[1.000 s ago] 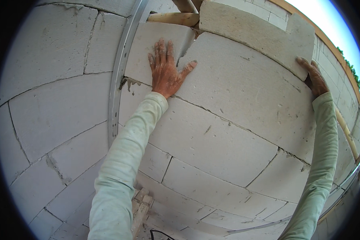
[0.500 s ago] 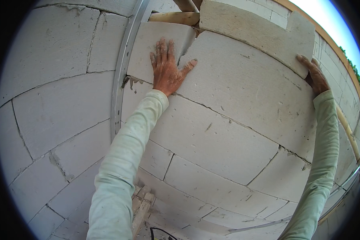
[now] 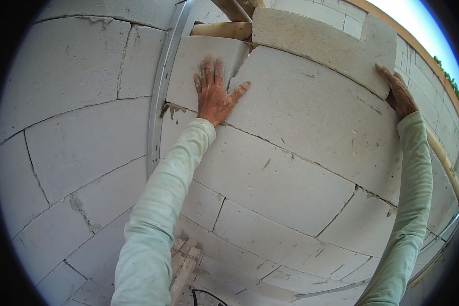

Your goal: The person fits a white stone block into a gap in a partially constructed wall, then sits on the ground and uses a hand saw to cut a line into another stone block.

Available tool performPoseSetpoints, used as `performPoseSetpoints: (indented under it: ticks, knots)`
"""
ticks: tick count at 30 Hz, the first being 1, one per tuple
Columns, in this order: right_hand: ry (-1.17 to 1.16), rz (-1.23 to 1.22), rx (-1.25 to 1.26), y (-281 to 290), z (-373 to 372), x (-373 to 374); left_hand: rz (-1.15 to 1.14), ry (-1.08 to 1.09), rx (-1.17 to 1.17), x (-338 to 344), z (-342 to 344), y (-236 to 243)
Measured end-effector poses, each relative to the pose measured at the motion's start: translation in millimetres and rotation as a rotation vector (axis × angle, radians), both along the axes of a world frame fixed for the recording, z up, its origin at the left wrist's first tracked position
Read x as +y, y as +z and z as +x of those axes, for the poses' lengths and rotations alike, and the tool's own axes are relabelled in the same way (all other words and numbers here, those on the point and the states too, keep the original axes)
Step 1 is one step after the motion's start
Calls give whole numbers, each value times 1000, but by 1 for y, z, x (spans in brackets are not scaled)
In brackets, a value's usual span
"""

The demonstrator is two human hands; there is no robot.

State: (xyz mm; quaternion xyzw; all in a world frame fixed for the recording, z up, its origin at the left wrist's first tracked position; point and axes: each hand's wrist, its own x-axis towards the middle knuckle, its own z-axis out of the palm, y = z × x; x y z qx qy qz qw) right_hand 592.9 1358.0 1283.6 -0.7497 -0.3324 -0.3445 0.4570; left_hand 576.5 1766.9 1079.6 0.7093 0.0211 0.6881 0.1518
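My left hand (image 3: pixel 215 94) lies flat with its fingers spread. It bridges the joint between a small pale aerated concrete block (image 3: pixel 186 71) and the large block (image 3: pixel 311 107) to its right. On top of that large block rests a notched aerated concrete block (image 3: pixel 311 43), with a step cut into its upper right. Its lower right corner is gripped by my right hand (image 3: pixel 400 97), whose fingers reach onto the front face. Part of that hand is hidden beside the block's end.
A metal profile (image 3: pixel 163 86) runs up the corner beside the left block wall (image 3: pixel 76 143). Wooden poles (image 3: pixel 222 30) show behind the top of the wall in front. Below stand wooden pieces (image 3: pixel 185 268) and a black cable or handle (image 3: pixel 209 291). Another block wall rises behind at right.
The view has shifted slightly, so the wall sits a little lower in it. Both hands keep their places on the blocks, and no block has visibly moved.
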Motion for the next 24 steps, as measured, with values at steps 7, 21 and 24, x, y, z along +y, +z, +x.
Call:
performPoseSetpoints:
  ticks: [7,21,24]
  knots:
    - [167,140,-23,6,-4,20,-24,-79,26,-2,-7,3]
    - [231,409,-197,3,-79,32,-181,-306,-172,-40,-73,10]
    - [209,449,-255,0,-91,6,-371,-763,-208,-73,-95,14]
